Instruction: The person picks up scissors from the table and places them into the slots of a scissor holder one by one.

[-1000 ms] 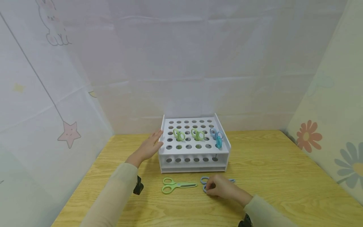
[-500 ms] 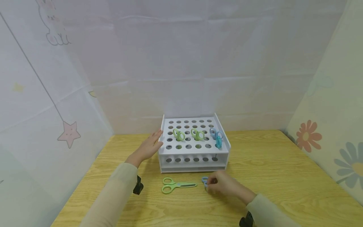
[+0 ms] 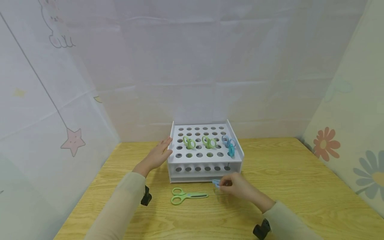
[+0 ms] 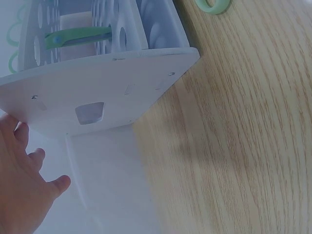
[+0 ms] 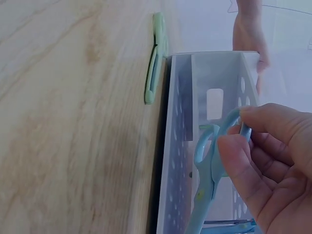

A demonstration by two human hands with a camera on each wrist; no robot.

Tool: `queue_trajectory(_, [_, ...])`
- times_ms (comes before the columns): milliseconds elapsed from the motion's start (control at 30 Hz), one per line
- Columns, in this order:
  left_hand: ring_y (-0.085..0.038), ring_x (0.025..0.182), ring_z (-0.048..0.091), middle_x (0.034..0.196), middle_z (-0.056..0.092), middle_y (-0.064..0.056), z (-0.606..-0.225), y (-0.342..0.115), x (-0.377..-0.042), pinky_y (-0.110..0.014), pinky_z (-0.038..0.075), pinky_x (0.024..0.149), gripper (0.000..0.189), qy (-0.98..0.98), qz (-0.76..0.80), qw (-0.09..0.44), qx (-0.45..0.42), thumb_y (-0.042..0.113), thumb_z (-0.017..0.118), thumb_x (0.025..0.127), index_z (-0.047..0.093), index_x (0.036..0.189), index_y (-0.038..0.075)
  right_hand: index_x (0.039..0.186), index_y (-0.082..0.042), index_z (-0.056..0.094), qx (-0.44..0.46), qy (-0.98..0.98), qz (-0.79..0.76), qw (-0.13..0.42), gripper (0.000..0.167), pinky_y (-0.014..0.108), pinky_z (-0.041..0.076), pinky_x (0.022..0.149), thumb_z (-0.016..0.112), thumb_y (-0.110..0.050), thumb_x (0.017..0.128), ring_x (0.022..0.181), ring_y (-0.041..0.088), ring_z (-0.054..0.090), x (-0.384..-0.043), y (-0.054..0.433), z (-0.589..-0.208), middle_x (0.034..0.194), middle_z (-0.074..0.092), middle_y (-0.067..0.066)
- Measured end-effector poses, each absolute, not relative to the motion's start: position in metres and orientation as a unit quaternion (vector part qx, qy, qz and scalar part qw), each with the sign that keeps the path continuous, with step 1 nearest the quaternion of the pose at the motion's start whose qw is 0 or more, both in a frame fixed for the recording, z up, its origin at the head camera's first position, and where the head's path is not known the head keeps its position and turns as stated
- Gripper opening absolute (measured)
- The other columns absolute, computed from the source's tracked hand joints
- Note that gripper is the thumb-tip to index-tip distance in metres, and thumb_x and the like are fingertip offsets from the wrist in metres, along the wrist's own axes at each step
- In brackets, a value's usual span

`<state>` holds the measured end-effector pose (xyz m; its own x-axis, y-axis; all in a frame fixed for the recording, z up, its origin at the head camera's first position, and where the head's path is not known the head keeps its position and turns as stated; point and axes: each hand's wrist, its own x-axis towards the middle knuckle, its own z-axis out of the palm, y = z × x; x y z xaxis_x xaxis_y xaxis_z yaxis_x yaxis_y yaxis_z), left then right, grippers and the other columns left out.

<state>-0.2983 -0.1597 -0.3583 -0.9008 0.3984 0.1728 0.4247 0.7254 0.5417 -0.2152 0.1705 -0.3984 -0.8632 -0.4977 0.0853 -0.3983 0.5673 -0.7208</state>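
Observation:
My right hand (image 3: 237, 186) pinches a pair of light-blue scissors (image 5: 209, 165) by one handle loop, just in front of the rack. The right wrist view shows thumb and fingers on the loop and the blades pointing away from the palm. My left hand (image 3: 156, 156) has its fingers extended and touches the left side panel of the white rack (image 3: 204, 162). Two green scissors (image 3: 189, 143), one blue pair (image 3: 228, 140) and one teal pair (image 3: 231, 150) stand in the rack's holes, handles up. Another green pair of scissors (image 3: 189, 196) lies on the table, left of my right hand.
The wooden table (image 3: 288, 186) spreads out on both sides of the rack. A pale curtain (image 3: 195, 66) with printed figures hangs behind it and along both sides. The rack's top and lower shelves both have rows of round holes.
My right hand has picked up the light-blue scissors from the table and brought them slightly up toward the rack's front. The left hand stays where it was.

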Motion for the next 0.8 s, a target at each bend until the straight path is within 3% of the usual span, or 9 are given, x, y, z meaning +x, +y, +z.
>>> queue_trajectory(200, [-0.033, 0.137, 0.008, 0.152, 0.015, -0.008, -0.358, -0.16, -0.298, -0.054, 0.011, 0.106, 0.054, -0.929, -0.296, 0.023, -0.221, 0.028, 0.036, 0.099, 0.021, 0.147, 0.009, 0.081, -0.002, 0.065, -0.251, 0.871, -0.419, 0.057, 0.007, 0.025, 0.046, 0.044, 0.064, -0.008, 0.085, 0.051, 0.012, 0.051, -0.216, 0.172, -0.393, 0.068, 0.058, 0.003])
queue_trajectory(567, [-0.033, 0.137, 0.008, 0.152, 0.016, -0.007, -0.359, -0.159, -0.298, -0.054, 0.012, 0.106, 0.055, -0.932, -0.289, 0.021, -0.217, 0.03, 0.036, 0.098, 0.021, 0.148, 0.011, 0.084, 0.0, 0.064, -0.236, 0.852, -0.465, 0.047, 0.006, 0.042, 0.052, 0.051, 0.062, -0.006, 0.086, 0.056, 0.018, 0.056, -0.216, 0.171, -0.38, 0.07, 0.057, 0.003])
queue_trajectory(800, [-0.032, 0.137, 0.008, 0.152, 0.016, -0.007, -0.359, -0.159, -0.3, -0.054, 0.012, 0.106, 0.055, -0.932, -0.289, 0.021, -0.217, 0.03, 0.035, 0.098, 0.02, 0.148, 0.011, 0.086, 0.002, 0.064, -0.243, 0.839, -0.485, 0.035, 0.013, 0.033, 0.052, 0.049, 0.062, -0.011, 0.087, 0.053, 0.018, 0.057, -0.218, 0.173, -0.371, 0.067, 0.057, 0.007])
